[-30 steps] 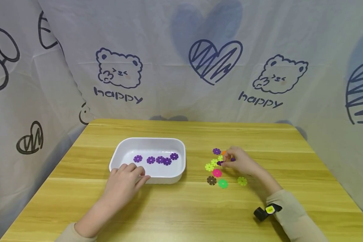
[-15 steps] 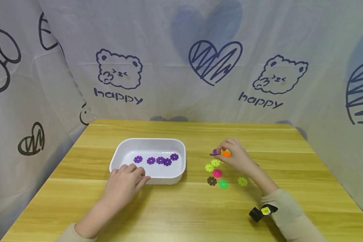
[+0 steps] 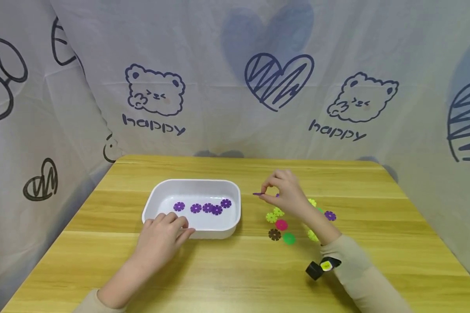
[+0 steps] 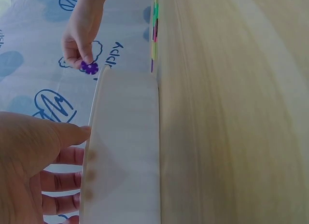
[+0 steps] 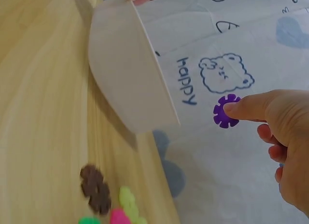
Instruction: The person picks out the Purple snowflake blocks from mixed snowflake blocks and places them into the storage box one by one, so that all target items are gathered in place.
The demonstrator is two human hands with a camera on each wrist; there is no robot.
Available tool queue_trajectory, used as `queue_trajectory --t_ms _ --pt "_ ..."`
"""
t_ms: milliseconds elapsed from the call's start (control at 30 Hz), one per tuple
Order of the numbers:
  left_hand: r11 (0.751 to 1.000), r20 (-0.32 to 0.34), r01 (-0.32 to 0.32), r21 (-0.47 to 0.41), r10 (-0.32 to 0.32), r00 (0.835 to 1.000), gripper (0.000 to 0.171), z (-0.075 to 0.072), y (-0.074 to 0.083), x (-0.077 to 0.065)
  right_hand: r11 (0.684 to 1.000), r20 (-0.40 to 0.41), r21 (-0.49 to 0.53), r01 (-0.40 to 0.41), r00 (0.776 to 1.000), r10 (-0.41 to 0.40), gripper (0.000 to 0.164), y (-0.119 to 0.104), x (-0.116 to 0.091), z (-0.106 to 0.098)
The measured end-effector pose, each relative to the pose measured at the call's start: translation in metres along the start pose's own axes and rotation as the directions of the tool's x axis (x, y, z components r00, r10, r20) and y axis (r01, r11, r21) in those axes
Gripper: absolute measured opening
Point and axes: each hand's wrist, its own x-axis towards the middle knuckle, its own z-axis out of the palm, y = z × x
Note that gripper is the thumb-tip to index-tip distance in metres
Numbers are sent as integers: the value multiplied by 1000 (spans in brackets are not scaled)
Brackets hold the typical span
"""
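My right hand (image 3: 286, 193) pinches a purple notched building disc (image 3: 257, 194) between thumb and fingertips, raised above the table and to the right of the white plastic tub. Seen from the right wrist, this purple disc (image 5: 221, 119) is under the thumb, its slotted edge showing. My left hand (image 3: 160, 237) holds the near rim of the white tub (image 3: 196, 186); in the left wrist view the thumb lies at the rim and the fingers reach behind the wall. Inside the tub lie several purple discs (image 3: 196, 208), two of them overlapping.
On the table (image 3: 235, 278) right of the tub lie loose discs: yellow (image 3: 271, 217), pink (image 3: 281, 224), brown (image 3: 274, 234), green (image 3: 289, 238) and purple (image 3: 330, 216). My right forearm hides part of them. A printed cloth (image 3: 219, 95) hangs behind the table.
My right hand has lifted a purple disc from among the loose discs and moved left with it toward the tub. My left hand and the tub have stayed put.
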Motion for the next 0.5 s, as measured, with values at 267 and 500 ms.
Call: queue_trajectory --t_ms 267,500 --pt "1000 -2 1 3 -1 1000 19 -1 2 0 999 0 44 -16 1000 16 17 -17 19 16" --pt "1000 0 7 4 -7 1000 19 -3 3 -1 995 47 90 -43 998 39 15 -36 37 31"
